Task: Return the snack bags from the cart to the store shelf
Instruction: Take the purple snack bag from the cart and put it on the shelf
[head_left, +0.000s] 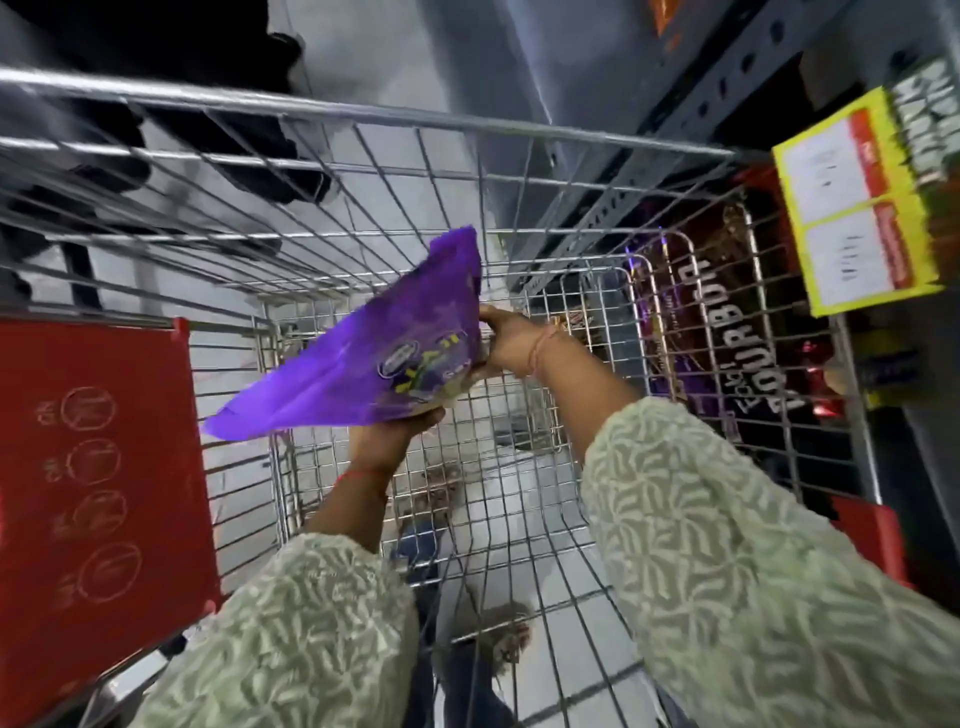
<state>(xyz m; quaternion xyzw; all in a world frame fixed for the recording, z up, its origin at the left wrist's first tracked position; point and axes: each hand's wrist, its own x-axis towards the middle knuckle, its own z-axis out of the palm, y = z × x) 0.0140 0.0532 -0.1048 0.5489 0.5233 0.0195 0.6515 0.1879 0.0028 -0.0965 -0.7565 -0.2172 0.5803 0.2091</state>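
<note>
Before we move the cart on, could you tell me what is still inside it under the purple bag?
Both hands hold the purple bag above the cart. Its visible wire floor is bare; the part behind the bag is hidden.

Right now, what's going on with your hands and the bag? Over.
Left hand and right hand both gripping the purple bag. Bag held up inside the cart. Shelf to the right, cart wall between.

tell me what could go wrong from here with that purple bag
1. Both the left hand and right hand pinch the purple snack bag at one end only, so the long free end could catch on the cart's wire wall as it lifts out.
2. The shelf on the right already looks packed, so the bag may not seat and could slide off.
</note>
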